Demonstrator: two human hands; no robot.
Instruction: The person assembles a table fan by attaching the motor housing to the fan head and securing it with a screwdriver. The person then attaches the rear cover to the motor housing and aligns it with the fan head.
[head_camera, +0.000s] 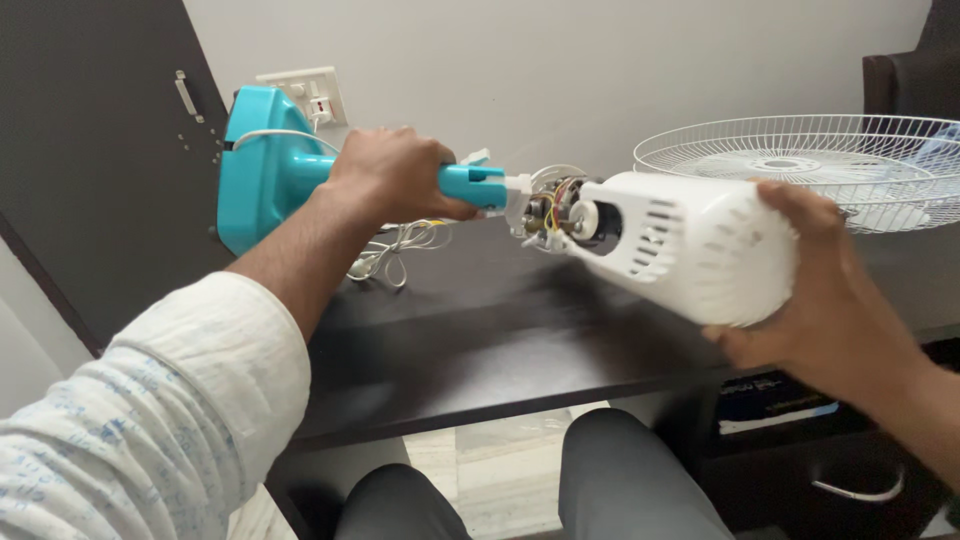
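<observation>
Head view: table fan body (520, 200) held in the air over the dark worktop (480, 340), long axis roughly horizontal, teal base (262, 165) to the left, white motor housing (690, 245) to the right, slightly tilted down. Left hand (395, 175) wrapped tight round the teal neck; right hand (830, 290) cups the housing's rear end, fingers curled. White wire guard (800, 165) lies on the worktop, right. White cord (395, 250) under the neck. Pale wall behind, with a socket plate (305, 95).
</observation>
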